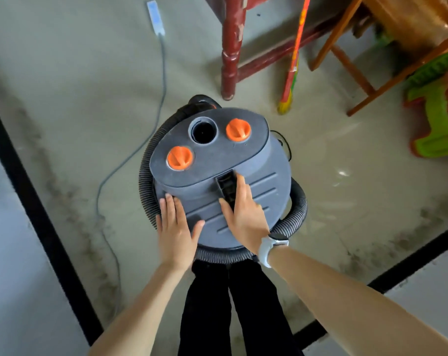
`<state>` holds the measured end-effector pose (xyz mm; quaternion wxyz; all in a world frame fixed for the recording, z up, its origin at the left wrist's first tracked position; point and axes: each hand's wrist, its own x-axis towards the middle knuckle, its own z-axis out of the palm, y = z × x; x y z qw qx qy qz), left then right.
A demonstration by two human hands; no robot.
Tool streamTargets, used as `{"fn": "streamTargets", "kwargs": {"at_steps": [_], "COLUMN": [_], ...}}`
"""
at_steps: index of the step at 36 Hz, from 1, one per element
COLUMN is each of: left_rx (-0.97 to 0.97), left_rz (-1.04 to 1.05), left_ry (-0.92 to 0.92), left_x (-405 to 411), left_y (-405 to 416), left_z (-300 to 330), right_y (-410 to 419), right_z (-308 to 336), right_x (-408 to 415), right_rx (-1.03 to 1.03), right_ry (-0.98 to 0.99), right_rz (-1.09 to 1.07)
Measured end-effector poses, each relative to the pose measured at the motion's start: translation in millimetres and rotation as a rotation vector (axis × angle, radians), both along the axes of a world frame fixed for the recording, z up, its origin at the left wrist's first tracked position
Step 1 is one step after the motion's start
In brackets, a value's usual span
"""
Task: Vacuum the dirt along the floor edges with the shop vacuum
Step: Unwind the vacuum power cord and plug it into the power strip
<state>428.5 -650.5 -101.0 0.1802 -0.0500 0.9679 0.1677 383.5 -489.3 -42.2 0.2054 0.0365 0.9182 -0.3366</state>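
A grey shop vacuum [264, 160] with two orange knobs and an open round port stands on the concrete floor right in front of me. Its ribbed black hose [147, 181] is coiled around the body. My left hand [175, 227] lies flat with straight fingers on the near left of the lid. My right hand [243, 214] rests on the lid beside the black handle recess [225, 186], fingers straight, thumb at the recess. Dark dirt [66, 191] runs along the black baseboard on the left, and more dirt [397, 242] lies along the right edge.
A grey cable [130, 160] leads from a white power strip [155, 18] past the vacuum's left. A red table leg [230, 55], a colourful broom [293, 60], a wooden chair frame [353, 70] and green plastic stools [438, 109] stand beyond.
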Motion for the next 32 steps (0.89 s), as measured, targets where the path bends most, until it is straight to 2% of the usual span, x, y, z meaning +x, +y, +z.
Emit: {"fn": "streamTargets", "kwargs": {"at_steps": [4,15,19,23,32], "left_rx": [0.049,0.11,0.125,0.139,0.089], "left_rz": [0.059,0.136,0.13,0.14,0.109], "left_ry": [0.094,0.073,0.075,0.088,0.027], "left_x": [-16.1,-94.6,-122.0,-148.5,-238.5], "left_y": [-43.0,-142.4,-163.8,-176.8,-219.5], "left_z": [-3.3,4.6,2.3,1.1,5.7], "right_y": [-44.9,-150.8,-178.9,-191.8,-233.9], "right_z": [0.8,-7.9,-12.6,-21.2,-18.6], "right_x": [-24.5,-98.4,-126.7,-153.5,-235.8], "right_rx": [-0.008,0.137,0.243,0.265,0.24], "right_ry": [0.06,0.203,0.373,0.508,0.402], "right_rz": [0.035,0.051,0.061,0.04,0.023]}}
